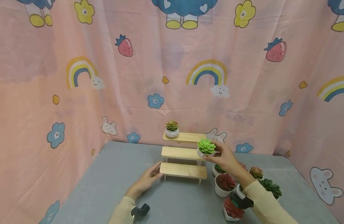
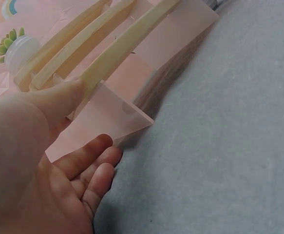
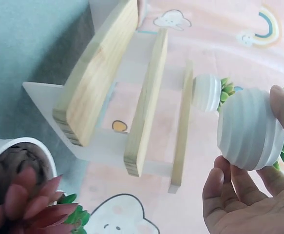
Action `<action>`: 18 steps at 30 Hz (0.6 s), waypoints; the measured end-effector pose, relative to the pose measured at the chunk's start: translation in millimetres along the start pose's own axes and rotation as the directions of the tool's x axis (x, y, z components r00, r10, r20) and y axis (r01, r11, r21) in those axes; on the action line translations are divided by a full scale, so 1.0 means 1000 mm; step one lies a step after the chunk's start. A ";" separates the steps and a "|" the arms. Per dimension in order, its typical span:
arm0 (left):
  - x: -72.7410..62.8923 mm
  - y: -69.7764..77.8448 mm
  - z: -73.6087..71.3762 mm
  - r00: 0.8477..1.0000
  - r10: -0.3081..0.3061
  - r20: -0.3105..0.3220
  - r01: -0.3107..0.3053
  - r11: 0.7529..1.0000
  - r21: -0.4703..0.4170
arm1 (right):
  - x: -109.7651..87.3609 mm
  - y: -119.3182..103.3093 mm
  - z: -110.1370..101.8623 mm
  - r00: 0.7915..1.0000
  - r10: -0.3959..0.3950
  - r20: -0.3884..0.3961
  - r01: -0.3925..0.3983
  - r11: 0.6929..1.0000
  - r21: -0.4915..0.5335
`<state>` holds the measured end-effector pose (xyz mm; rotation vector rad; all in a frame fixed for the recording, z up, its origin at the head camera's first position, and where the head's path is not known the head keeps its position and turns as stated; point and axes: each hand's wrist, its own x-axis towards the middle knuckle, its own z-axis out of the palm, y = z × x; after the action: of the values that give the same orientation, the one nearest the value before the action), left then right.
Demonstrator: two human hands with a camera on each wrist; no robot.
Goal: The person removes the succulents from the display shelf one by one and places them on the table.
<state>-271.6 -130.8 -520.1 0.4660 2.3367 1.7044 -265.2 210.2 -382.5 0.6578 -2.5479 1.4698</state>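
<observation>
Hands, two: your right hand pinches a bright-green potted succulent at two o'clock of the three-tier wooden stand; your left hand, loosely spread, touches that stand at eight. Apparent step: shelving; next likely calls for level lowering.

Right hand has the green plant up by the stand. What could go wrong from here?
1. Slip: the right hand holds the green plant in the air by its rounded pot; a loose grip could drop it.
2. Topple: the top plant sits near one end of its board, and the left hand is on the stand; a nudge might tip it.
3. Knock: the right sleeve overlaps the grouped pots in the head view; it may brush them.
</observation>
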 end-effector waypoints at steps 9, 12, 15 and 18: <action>0.000 0.001 0.000 1.000 0.004 0.004 -0.004 1.000 -0.013 | -0.022 0.000 -0.003 1.000 0.031 0.003 -0.031 0.999 -0.024; 0.001 0.000 -0.001 1.000 0.001 -0.001 -0.001 1.000 -0.012 | -0.027 0.003 -0.003 1.000 0.020 -0.001 -0.020 0.999 -0.035; 0.000 0.000 -0.001 1.000 -0.003 0.000 0.003 1.000 -0.011 | -0.033 0.005 -0.003 1.000 0.024 0.001 -0.024 0.999 -0.033; 0.000 0.000 -0.001 1.000 0.002 0.004 -0.002 1.000 -0.001 | -0.039 0.005 -0.004 0.998 0.065 0.001 -0.065 0.997 -0.029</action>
<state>-271.7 -132.2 -519.3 0.4706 2.3334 1.7040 -232.6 228.1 -396.7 0.5771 -2.6106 1.4489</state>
